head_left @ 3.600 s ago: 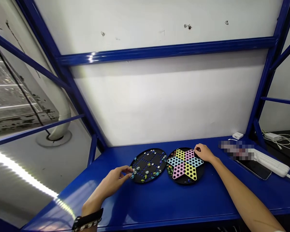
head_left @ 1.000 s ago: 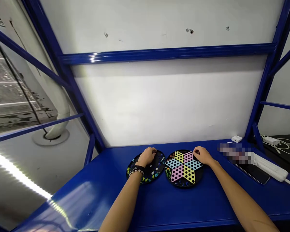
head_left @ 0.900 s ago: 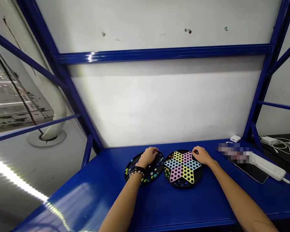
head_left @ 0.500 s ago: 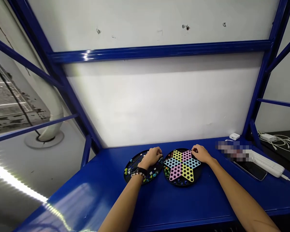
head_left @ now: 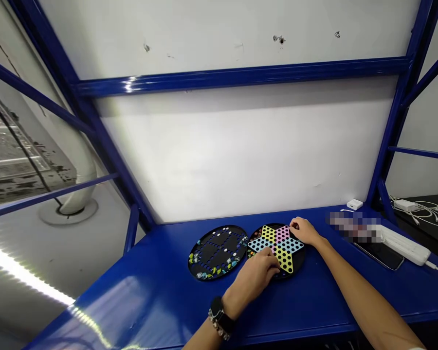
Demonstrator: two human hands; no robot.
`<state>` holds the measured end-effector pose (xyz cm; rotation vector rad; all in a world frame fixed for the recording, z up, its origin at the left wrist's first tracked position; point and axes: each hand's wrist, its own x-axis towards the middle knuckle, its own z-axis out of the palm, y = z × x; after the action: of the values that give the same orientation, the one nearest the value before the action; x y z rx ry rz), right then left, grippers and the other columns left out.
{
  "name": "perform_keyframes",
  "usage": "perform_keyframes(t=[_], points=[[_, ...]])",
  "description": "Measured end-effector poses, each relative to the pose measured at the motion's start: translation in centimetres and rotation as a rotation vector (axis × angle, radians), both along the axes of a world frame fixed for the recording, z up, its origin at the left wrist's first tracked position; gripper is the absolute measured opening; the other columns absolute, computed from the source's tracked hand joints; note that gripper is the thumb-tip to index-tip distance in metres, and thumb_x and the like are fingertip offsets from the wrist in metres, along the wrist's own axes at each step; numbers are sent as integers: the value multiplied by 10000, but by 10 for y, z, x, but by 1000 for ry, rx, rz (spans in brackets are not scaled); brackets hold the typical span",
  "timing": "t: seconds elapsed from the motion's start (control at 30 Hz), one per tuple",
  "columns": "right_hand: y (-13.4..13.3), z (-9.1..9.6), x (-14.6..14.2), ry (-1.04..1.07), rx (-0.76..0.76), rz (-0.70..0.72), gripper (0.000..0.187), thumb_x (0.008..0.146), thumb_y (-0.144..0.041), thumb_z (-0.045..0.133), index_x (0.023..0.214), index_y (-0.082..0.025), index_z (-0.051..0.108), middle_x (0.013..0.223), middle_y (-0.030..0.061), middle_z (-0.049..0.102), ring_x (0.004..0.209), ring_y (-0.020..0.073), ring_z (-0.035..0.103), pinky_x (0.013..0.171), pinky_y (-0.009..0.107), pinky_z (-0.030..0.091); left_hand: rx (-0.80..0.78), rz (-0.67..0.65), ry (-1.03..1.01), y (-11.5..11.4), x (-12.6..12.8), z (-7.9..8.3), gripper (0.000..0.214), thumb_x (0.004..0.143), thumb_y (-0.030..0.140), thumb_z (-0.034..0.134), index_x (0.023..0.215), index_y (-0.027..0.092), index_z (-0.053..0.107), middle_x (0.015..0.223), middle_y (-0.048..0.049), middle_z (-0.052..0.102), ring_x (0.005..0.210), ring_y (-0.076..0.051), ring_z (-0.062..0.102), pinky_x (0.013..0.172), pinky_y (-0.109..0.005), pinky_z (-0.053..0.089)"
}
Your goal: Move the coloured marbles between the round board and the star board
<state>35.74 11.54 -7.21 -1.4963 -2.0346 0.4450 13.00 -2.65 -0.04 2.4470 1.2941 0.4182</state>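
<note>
Two round black boards lie side by side on the blue shelf (head_left: 160, 296). The left one, a black board (head_left: 219, 250), has blue holes and several glass marbles around its rim. On the right, the star board (head_left: 282, 243) shows a pastel six-pointed star with holes. My left hand (head_left: 257, 276) hovers over the near left edge of the star board with its fingers curled together; what they hold is hidden. My right hand (head_left: 304, 231) grips the far right rim of the star board with bent fingers.
A dark phone (head_left: 381, 253), a white power strip (head_left: 405, 245) and a small white charger (head_left: 355, 204) lie at the right. White cables (head_left: 423, 209) sit on a dark surface beyond the blue post (head_left: 390, 146). A white wall closes the back.
My left hand has left the far side of the black marble board and moved right and toward me, over the star board's near left edge. My right hand has stayed on the rim.
</note>
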Motion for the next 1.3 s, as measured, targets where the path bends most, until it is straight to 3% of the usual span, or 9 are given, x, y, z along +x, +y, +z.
perform_keyframes(t=[0.23,0.4,0.53,0.67,0.77,0.87,1.07,1.2,1.3], points=[[-2,3,0,-5,-13,-3,129,824,-263,529,771,-207,632,861,31,643,752,147,569,673,249,390,78,-43,25,-16,-15,-4,258,938,240,524,1160,288,644,1185,15,671,1091,-174,582,951,-301,442],[-4,4,0,2,-14,0,130,821,-261,525,767,-206,630,853,30,644,749,147,572,672,252,389,151,-18,182,-37,-16,-6,391,917,321,556,1308,311,539,1344,4,584,1135,-241,536,946,-411,442],[-4,5,0,-2,-24,-3,132,822,-259,523,775,-205,634,865,31,644,759,148,576,673,252,390,159,-14,171,-40,-24,-5,443,920,348,540,1358,363,473,1408,7,510,1196,-244,504,995,-429,417],[-4,6,1,-12,-37,3,135,826,-267,522,780,-204,632,881,37,643,768,150,575,666,250,389,151,150,135,-20,-71,2,358,971,348,401,1301,328,538,1310,-29,575,1161,-218,549,988,-383,426],[-5,6,1,-11,-32,5,134,826,-266,517,778,-202,625,877,38,641,770,151,573,664,250,388,78,311,209,-7,-121,5,351,920,346,458,1234,283,602,1238,-46,627,1119,-242,588,969,-380,440],[-5,5,1,-9,-24,6,135,826,-266,514,770,-202,618,868,36,640,761,152,572,658,251,387,-28,365,228,-4,-152,3,354,867,390,521,1187,286,631,1194,-34,657,1102,-245,607,966,-362,445],[-4,4,1,-9,-25,4,126,821,-258,523,770,-202,623,858,35,645,754,150,578,662,251,389,-66,306,137,-5,-149,-4,326,886,455,469,1076,291,677,1083,-35,674,982,-227,638,878,-325,469],[-4,4,1,-12,-22,3,130,826,-265,521,776,-206,626,865,33,647,752,146,577,668,248,391,-172,281,14,5,-149,-4,316,837,463,529,1004,266,712,1045,-26,698,977,-214,631,883,-305,471],[-4,3,0,-8,-19,1,132,827,-267,523,781,-207,631,870,32,649,767,148,578,682,250,394,-255,276,-3,15,-149,-3,322,782,453,590,985,242,724,946,-19,721,887,-204,639,795,-289,480]])
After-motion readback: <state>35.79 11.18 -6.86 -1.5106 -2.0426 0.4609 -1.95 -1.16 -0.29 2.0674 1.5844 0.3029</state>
